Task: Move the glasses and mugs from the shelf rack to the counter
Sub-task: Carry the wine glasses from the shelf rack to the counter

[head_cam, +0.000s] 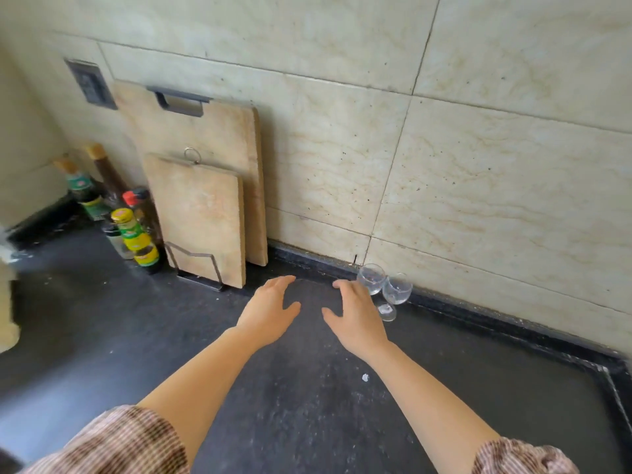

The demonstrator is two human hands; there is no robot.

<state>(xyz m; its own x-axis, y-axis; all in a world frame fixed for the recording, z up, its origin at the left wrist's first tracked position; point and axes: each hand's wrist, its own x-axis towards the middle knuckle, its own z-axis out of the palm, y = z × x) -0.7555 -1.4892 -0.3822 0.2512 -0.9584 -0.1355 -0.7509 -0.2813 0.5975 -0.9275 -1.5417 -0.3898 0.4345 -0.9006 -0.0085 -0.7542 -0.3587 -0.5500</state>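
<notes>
Two clear stemmed glasses stand upright on the dark counter close to the tiled wall: one glass on the left, the other glass touching it on the right. My right hand hovers palm down just left of them, fingers spread, its fingertips near the left glass but holding nothing. My left hand is also palm down and open over the counter, a little further left. No shelf rack or mugs are in view.
Two wooden cutting boards lean against the wall in a metal holder. Several sauce bottles cluster to their left. A wall socket sits above. The counter's raised edge runs at the right.
</notes>
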